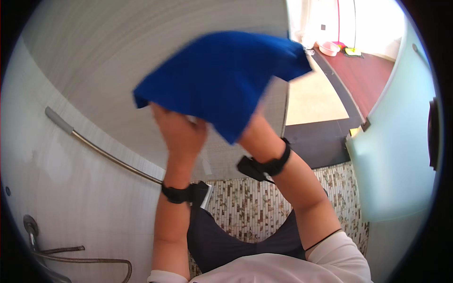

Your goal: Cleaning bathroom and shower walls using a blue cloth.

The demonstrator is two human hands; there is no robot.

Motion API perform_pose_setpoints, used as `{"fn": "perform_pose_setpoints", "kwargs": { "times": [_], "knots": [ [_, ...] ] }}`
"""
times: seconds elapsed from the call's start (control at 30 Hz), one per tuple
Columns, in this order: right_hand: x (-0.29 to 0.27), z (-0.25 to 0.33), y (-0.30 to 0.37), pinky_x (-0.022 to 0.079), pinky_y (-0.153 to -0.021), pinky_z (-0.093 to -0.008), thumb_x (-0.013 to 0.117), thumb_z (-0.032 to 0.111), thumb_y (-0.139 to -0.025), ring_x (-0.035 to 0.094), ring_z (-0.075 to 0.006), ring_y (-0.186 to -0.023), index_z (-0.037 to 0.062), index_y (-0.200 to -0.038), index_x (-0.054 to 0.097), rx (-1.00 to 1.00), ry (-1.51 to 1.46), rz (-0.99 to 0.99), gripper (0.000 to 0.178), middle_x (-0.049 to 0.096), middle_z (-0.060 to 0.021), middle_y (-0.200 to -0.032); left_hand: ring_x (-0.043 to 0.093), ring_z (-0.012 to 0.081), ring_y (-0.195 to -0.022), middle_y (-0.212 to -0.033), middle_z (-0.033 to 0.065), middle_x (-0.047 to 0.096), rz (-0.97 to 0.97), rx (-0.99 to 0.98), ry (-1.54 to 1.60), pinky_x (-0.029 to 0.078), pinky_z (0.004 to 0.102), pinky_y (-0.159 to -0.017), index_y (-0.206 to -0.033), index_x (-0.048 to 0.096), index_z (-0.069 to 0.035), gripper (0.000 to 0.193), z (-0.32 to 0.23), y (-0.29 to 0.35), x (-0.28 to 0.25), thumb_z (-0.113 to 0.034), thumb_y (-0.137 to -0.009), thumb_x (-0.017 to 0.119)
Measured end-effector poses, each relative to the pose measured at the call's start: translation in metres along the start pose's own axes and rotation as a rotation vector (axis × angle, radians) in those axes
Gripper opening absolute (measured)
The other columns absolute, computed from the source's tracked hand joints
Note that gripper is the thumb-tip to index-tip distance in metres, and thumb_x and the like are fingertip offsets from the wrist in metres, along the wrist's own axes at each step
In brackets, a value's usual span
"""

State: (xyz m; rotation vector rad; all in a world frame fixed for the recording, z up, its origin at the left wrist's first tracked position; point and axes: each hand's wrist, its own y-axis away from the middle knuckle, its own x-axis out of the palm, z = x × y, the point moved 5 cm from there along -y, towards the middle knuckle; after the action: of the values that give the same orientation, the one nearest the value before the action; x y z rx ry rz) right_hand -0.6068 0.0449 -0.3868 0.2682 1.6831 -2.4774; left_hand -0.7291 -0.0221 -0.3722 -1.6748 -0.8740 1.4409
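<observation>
A blue cloth (226, 75) is spread in front of the grey striped wall (141, 42), held up by both hands. My left hand (178, 129) grips its lower left part, fingers closed into the fabric. My right hand (257, 129) is mostly hidden under the cloth's lower right part; only the wrist with a black strap shows. Both wrists carry black bands.
A metal grab rail (99, 150) runs along the white tiled wall at the left, with a hose and fitting (56, 257) below. The mosaic floor (245, 207) lies beneath. A frosted glass door (401, 141) stands at the right, with a doorway and pink basin (329, 48) beyond.
</observation>
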Motion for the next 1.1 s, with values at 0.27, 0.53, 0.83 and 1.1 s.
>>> {"fn": "perform_pose_setpoints", "kwargs": {
  "times": [0.27,0.53,0.83,1.1],
  "knots": [
    [0.081,0.013,0.07,0.041,-0.108,-0.0502,0.067,0.025,-0.081,0.059,-0.0239,-0.099,0.0132,-0.076,0.078,-0.442,0.344,0.313,0.017,0.065,-0.0036,-0.103,0.052,0.0296,-0.133,-0.146,0.0171,0.054,0.078,-0.427,0.578,0.04,0.0401,-0.114,-0.145,0.05,0.0,0.043,0.137,0.144,0.026,-0.013,-0.105,0.057],
    [-0.007,-0.063,0.18,0.044,-0.102,-0.0503,0.061,0.026,-0.091,0.061,-0.0301,-0.117,0.0063,-0.129,0.066,-0.095,0.483,0.397,0.043,0.067,-0.0121,-0.129,0.045,0.0434,-0.137,-0.144,0.0201,0.054,0.345,-0.057,0.147,0.032,0.0559,-0.116,-0.134,0.064,-0.008,0.056,-0.015,0.181,0.067,-0.028,-0.084,0.08],
    [-0.052,-0.049,0.024,0.046,-0.106,-0.0453,0.074,0.025,-0.087,0.061,-0.0318,-0.119,0.0072,-0.125,0.069,0.383,-0.213,0.209,0.043,0.066,-0.0121,-0.128,0.047,0.0458,-0.136,-0.141,0.0245,0.057,0.019,-0.094,0.414,0.032,0.0538,-0.115,-0.132,0.062,-0.001,0.056,-0.05,0.062,0.073,-0.038,-0.092,0.073],
    [0.0,-0.015,0.063,0.048,-0.106,-0.0529,0.065,0.021,-0.071,0.064,-0.0314,-0.12,0.0063,-0.112,0.076,0.021,0.167,0.45,0.044,0.072,-0.0106,-0.117,0.059,0.0378,-0.124,-0.132,0.0185,0.065,0.511,-0.245,0.197,0.043,0.0516,-0.107,-0.13,0.064,-0.004,0.042,0.001,0.17,0.083,-0.029,-0.096,0.067]
  ]
}}
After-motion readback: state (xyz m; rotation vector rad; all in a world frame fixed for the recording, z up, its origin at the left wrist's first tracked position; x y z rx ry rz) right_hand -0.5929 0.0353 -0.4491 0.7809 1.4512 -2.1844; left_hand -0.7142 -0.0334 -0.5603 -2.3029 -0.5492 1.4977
